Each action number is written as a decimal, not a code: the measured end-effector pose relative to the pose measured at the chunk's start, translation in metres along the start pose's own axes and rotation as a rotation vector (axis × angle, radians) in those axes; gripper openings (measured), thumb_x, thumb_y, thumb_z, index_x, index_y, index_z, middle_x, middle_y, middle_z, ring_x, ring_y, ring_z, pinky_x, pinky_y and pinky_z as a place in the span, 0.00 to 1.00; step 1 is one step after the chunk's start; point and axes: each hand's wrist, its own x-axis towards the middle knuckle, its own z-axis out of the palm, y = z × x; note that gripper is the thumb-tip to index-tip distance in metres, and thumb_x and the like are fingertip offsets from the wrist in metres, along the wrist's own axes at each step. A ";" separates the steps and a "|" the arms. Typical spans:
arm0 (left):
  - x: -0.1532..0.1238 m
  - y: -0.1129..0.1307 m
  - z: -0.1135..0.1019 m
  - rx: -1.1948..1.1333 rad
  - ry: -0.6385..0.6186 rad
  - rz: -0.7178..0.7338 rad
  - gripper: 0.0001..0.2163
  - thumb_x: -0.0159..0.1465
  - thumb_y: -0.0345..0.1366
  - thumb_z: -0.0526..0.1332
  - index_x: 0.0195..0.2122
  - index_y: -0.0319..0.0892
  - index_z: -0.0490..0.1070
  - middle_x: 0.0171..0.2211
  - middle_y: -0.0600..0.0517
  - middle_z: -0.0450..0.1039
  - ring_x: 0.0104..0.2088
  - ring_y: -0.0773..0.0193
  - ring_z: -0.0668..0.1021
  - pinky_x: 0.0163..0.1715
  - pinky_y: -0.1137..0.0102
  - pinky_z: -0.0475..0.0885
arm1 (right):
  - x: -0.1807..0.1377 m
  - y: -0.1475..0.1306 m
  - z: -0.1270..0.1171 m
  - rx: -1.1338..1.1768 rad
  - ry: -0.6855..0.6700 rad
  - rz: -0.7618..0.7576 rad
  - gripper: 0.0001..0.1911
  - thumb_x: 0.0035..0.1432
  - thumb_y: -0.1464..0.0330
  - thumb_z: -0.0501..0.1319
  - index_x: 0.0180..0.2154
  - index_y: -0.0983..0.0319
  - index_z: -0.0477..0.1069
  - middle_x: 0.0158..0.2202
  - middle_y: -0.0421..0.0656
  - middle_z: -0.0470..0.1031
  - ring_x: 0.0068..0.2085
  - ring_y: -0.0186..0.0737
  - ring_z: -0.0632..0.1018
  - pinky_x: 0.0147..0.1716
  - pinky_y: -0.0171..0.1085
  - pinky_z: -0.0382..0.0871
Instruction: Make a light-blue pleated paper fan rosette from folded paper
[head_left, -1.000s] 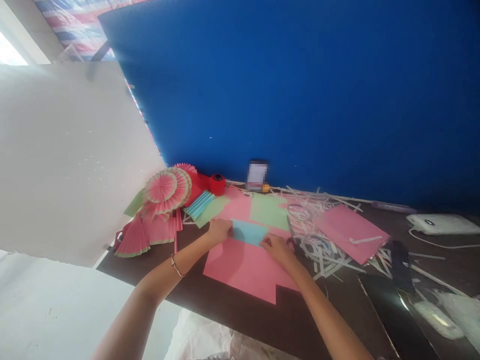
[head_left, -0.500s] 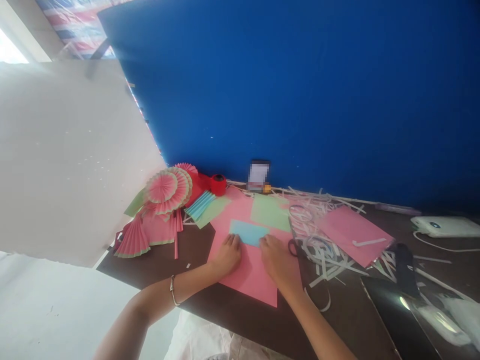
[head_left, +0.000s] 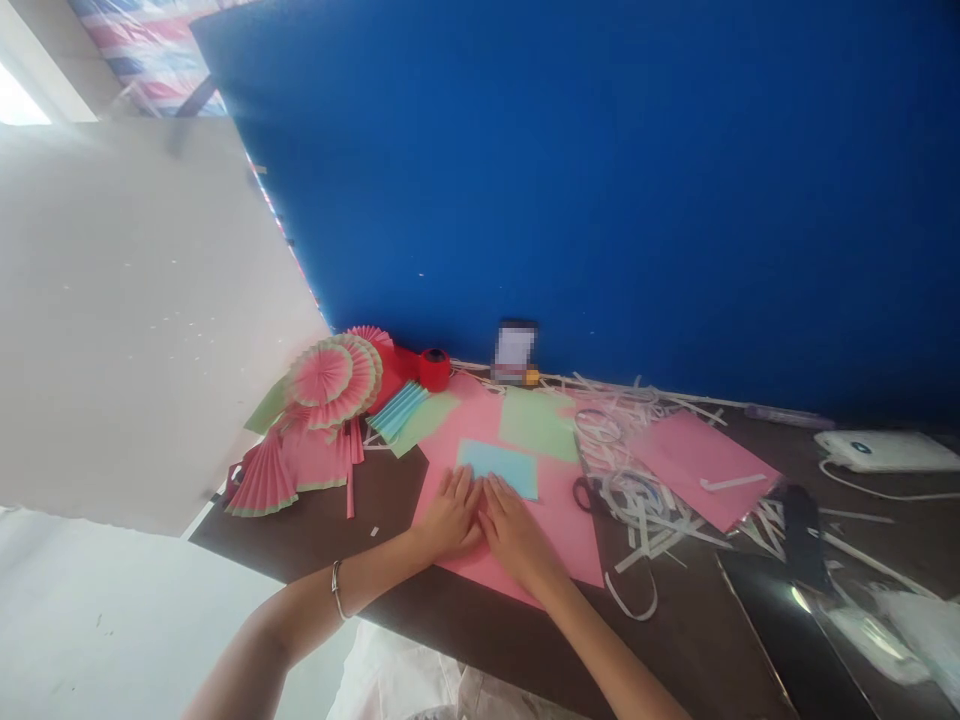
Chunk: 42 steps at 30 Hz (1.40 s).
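Observation:
A small light-blue sheet of paper (head_left: 501, 462) lies on a larger pink sheet (head_left: 555, 545) in front of me. My left hand (head_left: 452, 512) rests flat with its fingertips at the blue paper's near edge. Beside it, my right hand (head_left: 511, 525) also lies flat, fingers stretched out over the same edge, and the two hands meet at the fingertips. Neither hand grips anything. Beyond the blue paper is a pale green sheet (head_left: 536, 420). To its left sits a blue pleated paper strip (head_left: 400, 410).
Pink and green pleated paper fans (head_left: 322, 380) are piled at the left, near a red tape roll (head_left: 434, 370). White paper strips (head_left: 637, 500), scissors (head_left: 583, 493) and a pink packet (head_left: 709, 465) lie right. A dark tablet-like slab (head_left: 787, 630) is at the near right.
My right hand has moved left from the blue paper's right end to join my left hand at its near edge. The fingers of both hands have straightened and flattened.

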 end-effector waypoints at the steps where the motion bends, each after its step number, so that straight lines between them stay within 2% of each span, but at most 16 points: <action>1: 0.000 0.001 0.000 0.002 0.002 -0.005 0.28 0.62 0.41 0.45 0.62 0.33 0.46 0.61 0.34 0.49 0.62 0.45 0.51 0.58 0.50 0.45 | -0.002 0.001 -0.003 -0.014 -0.004 0.036 0.26 0.62 0.63 0.43 0.57 0.69 0.57 0.58 0.55 0.59 0.59 0.49 0.61 0.55 0.49 0.59; 4: -0.001 0.004 0.000 0.002 0.001 -0.032 0.29 0.62 0.43 0.46 0.62 0.35 0.46 0.61 0.32 0.47 0.61 0.41 0.52 0.56 0.48 0.45 | -0.010 0.002 -0.007 -0.080 0.012 0.104 0.25 0.61 0.62 0.46 0.54 0.69 0.61 0.56 0.57 0.62 0.57 0.52 0.63 0.55 0.52 0.57; 7: -0.001 0.006 -0.001 -0.003 -0.014 -0.051 0.29 0.62 0.44 0.48 0.62 0.35 0.45 0.61 0.31 0.47 0.61 0.40 0.53 0.56 0.47 0.46 | -0.017 0.006 -0.008 -0.096 0.011 0.065 0.27 0.60 0.60 0.47 0.55 0.70 0.60 0.56 0.58 0.62 0.58 0.54 0.62 0.56 0.55 0.53; 11: 0.001 0.005 -0.010 -0.024 -0.035 -0.050 0.28 0.62 0.42 0.48 0.61 0.36 0.47 0.60 0.32 0.48 0.60 0.41 0.54 0.56 0.49 0.48 | -0.020 0.022 -0.016 0.020 -0.030 0.071 0.27 0.61 0.59 0.45 0.56 0.68 0.59 0.58 0.54 0.61 0.58 0.49 0.62 0.56 0.51 0.56; 14: 0.006 0.000 -0.024 -0.073 -0.060 -0.046 0.26 0.60 0.39 0.51 0.59 0.37 0.52 0.59 0.35 0.52 0.57 0.46 0.61 0.54 0.56 0.56 | -0.022 0.037 -0.024 0.124 -0.043 0.114 0.24 0.63 0.62 0.42 0.54 0.64 0.63 0.55 0.48 0.66 0.56 0.43 0.67 0.55 0.45 0.61; 16: 0.011 -0.004 -0.034 -0.089 -0.086 -0.048 0.23 0.59 0.34 0.53 0.57 0.40 0.56 0.55 0.38 0.59 0.50 0.53 0.69 0.49 0.60 0.61 | -0.021 0.042 -0.028 0.133 -0.024 0.115 0.22 0.63 0.64 0.42 0.52 0.62 0.66 0.54 0.46 0.68 0.54 0.42 0.68 0.54 0.45 0.62; 20: 0.026 -0.014 -0.043 -0.002 -0.132 -0.039 0.16 0.58 0.24 0.51 0.45 0.43 0.67 0.43 0.47 0.70 0.37 0.62 0.74 0.48 0.63 0.62 | -0.011 0.036 -0.039 -0.055 -0.013 0.023 0.17 0.62 0.67 0.47 0.46 0.60 0.70 0.47 0.46 0.73 0.47 0.45 0.73 0.51 0.48 0.62; 24: 0.038 -0.021 -0.043 0.045 -0.198 0.041 0.12 0.57 0.21 0.51 0.35 0.38 0.71 0.33 0.45 0.72 0.33 0.61 0.75 0.45 0.63 0.62 | 0.003 0.026 -0.052 -0.292 -0.064 -0.166 0.18 0.57 0.80 0.47 0.42 0.62 0.70 0.35 0.46 0.76 0.38 0.42 0.74 0.54 0.46 0.55; 27: 0.041 -0.024 -0.046 0.050 -0.192 0.131 0.11 0.58 0.20 0.50 0.32 0.36 0.72 0.31 0.42 0.72 0.34 0.59 0.75 0.45 0.62 0.61 | 0.011 0.024 -0.055 -0.357 -0.071 -0.248 0.19 0.53 0.83 0.47 0.39 0.64 0.70 0.32 0.47 0.74 0.37 0.43 0.73 0.53 0.45 0.54; 30: 0.041 -0.031 -0.057 -0.031 -0.160 0.135 0.10 0.60 0.25 0.51 0.36 0.36 0.71 0.34 0.41 0.71 0.38 0.57 0.74 0.43 0.62 0.62 | 0.018 0.028 -0.057 -0.221 -0.073 -0.201 0.15 0.56 0.79 0.48 0.36 0.63 0.71 0.32 0.48 0.73 0.37 0.43 0.72 0.48 0.45 0.58; 33: 0.043 -0.043 -0.072 -0.271 -0.173 0.085 0.09 0.61 0.31 0.52 0.38 0.40 0.71 0.36 0.45 0.72 0.40 0.60 0.73 0.40 0.67 0.65 | 0.029 0.035 -0.070 0.099 -0.155 -0.044 0.14 0.58 0.72 0.48 0.32 0.63 0.72 0.32 0.46 0.74 0.36 0.42 0.72 0.40 0.41 0.63; 35: 0.047 -0.053 -0.080 -0.520 -0.267 0.062 0.09 0.62 0.33 0.53 0.37 0.39 0.72 0.35 0.49 0.74 0.37 0.64 0.74 0.37 0.71 0.66 | 0.038 0.040 -0.085 0.385 -0.302 0.044 0.14 0.57 0.67 0.50 0.30 0.63 0.73 0.31 0.44 0.75 0.33 0.39 0.73 0.34 0.37 0.65; 37: 0.052 -0.062 -0.084 -0.759 -0.412 0.090 0.10 0.61 0.36 0.56 0.37 0.38 0.73 0.34 0.50 0.76 0.34 0.66 0.75 0.34 0.74 0.67 | 0.046 0.045 -0.099 0.598 -0.478 0.089 0.14 0.53 0.62 0.55 0.29 0.64 0.73 0.30 0.43 0.75 0.32 0.39 0.73 0.32 0.35 0.65; 39: 0.057 -0.068 -0.082 -0.877 -0.465 0.102 0.11 0.59 0.38 0.58 0.36 0.36 0.74 0.34 0.49 0.77 0.33 0.66 0.75 0.33 0.75 0.67 | 0.053 0.049 -0.106 0.668 -0.580 0.101 0.14 0.49 0.60 0.58 0.27 0.65 0.74 0.27 0.42 0.75 0.30 0.37 0.72 0.29 0.34 0.64; 42: 0.065 -0.070 -0.073 -0.843 -0.406 0.080 0.11 0.57 0.38 0.60 0.35 0.35 0.76 0.33 0.48 0.77 0.31 0.65 0.75 0.31 0.75 0.67 | 0.060 0.052 -0.099 0.596 -0.514 0.156 0.12 0.44 0.62 0.60 0.22 0.65 0.73 0.23 0.40 0.74 0.26 0.36 0.70 0.26 0.33 0.62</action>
